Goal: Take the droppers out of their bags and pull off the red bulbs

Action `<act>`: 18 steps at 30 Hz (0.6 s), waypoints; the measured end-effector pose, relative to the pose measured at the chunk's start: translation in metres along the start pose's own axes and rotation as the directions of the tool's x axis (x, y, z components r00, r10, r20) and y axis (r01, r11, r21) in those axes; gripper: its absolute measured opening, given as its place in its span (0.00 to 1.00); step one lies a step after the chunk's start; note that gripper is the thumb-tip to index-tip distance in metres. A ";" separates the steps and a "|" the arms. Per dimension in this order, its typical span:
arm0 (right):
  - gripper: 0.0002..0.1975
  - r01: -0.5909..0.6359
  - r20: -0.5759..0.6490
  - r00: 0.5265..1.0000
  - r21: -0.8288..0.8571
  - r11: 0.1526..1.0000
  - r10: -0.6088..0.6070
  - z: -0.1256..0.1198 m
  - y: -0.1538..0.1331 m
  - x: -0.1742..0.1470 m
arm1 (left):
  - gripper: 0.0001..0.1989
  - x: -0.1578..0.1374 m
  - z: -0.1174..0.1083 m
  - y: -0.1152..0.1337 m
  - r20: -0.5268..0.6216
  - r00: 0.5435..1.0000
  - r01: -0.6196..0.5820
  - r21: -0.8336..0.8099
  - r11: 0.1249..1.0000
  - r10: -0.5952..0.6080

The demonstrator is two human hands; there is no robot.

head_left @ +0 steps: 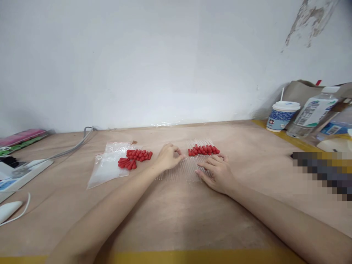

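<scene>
Thin clear tubes (189,170) lie side by side in a loose row on the table between my hands. A row of red rubber dropper bulbs (203,150) lies across the upper part of the right-hand tubes; whether each is fitted on a tube is too small to tell. At the left end of the tubes, my left hand (168,157) is open, fingers bent, thumb apart from the fingertips. My right hand (217,173) is open too, with its fingers stretched over the tubes just below the bulbs. More red bulbs (139,155) lie left of my left hand.
Clear plastic bags (108,170) lie under and beside the left bulbs. Far left are a power strip (30,174), a grey cable (74,147) and a pink item (23,137). A paper cup (282,115) and a plastic bottle (313,112) stand at the back right, near the wall.
</scene>
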State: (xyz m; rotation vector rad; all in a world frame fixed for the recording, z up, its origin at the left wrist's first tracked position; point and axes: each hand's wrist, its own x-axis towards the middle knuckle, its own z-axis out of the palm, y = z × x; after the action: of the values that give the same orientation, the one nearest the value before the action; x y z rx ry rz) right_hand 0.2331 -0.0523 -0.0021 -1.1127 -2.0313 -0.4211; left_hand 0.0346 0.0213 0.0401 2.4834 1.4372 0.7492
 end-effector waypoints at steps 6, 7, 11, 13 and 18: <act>0.09 -0.031 -0.055 0.998 0.012 0.999 0.032 0.001 0.001 0.001 | 0.18 0.038 0.025 -0.005 0.177 0.981 0.097 -0.089 0.991 -0.080; 0.09 -0.035 -0.055 0.998 0.016 0.999 0.036 0.000 0.001 0.002 | 0.17 0.041 0.027 -0.005 0.189 0.977 0.114 -0.096 0.989 -0.094; 0.09 -0.041 -0.046 0.998 0.023 0.999 0.042 -0.001 0.000 0.002 | 0.15 0.044 0.030 -0.001 0.201 0.966 0.184 -0.096 0.978 -0.162; 0.09 -0.032 -0.051 0.998 0.019 0.999 0.033 -0.001 0.000 0.001 | 0.13 0.041 0.026 0.003 0.175 0.962 0.224 -0.079 0.971 -0.208; 0.08 -0.013 -0.092 0.996 0.084 0.996 0.020 0.001 0.001 0.000 | 0.10 0.016 0.000 0.004 0.029 0.969 0.246 -0.029 0.969 -0.245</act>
State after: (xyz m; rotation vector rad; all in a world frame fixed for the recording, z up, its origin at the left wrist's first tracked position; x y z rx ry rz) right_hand 0.2338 -0.0508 -0.0024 -1.0400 -1.9391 -0.3701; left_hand 0.0442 0.0322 0.0471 2.2260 1.6687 0.6824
